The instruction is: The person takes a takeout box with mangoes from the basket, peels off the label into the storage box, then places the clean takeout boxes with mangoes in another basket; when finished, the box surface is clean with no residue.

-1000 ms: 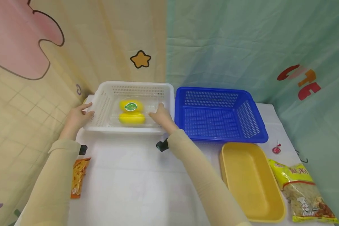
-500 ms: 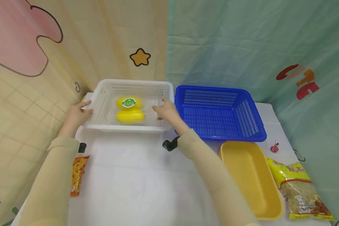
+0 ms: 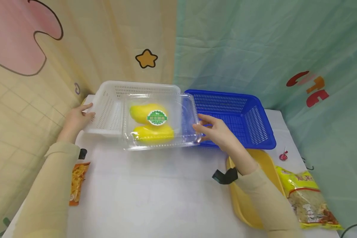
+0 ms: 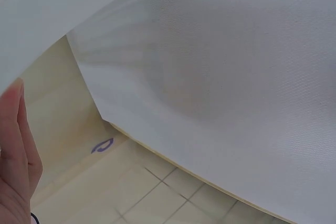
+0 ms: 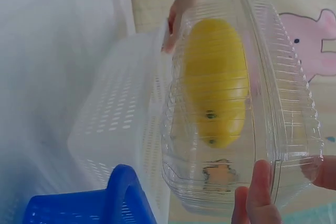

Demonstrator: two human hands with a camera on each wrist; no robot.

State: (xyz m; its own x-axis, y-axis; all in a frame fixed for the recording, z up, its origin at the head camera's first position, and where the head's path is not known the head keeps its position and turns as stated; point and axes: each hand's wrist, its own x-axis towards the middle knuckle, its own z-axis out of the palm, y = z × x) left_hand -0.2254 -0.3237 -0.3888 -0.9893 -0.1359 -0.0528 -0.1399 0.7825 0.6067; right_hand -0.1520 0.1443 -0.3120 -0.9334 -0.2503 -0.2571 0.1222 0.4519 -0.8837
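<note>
My right hand [image 3: 218,134] grips the right end of a clear plastic clamshell box [image 3: 182,137], thumb and fingers on its edge. Inside are two yellow mangoes [image 3: 150,112] under a green and white label [image 3: 157,117]. The box overlaps the white basket [image 3: 107,109] and the blue basket [image 3: 258,122] in the head view; in the right wrist view it appears raised beside the white basket's wall [image 5: 113,103]. My left hand [image 3: 76,121] holds the white basket's left rim. In the left wrist view its fingers [image 4: 13,129] meet the rim.
A yellow tray [image 3: 241,201] lies partly under the right forearm. A lollipop [image 3: 283,156] and a yellow-topped snack bag [image 3: 310,198] are at the right edge. An orange snack packet [image 3: 78,183] lies beside the left sleeve. Curtains [image 3: 226,43] stand behind the white-covered table [image 3: 154,195].
The right hand has taken hold of the clear mango box and lifted it out of the white basket, toward the right and nearer the camera. The left hand stays at the basket rim.
</note>
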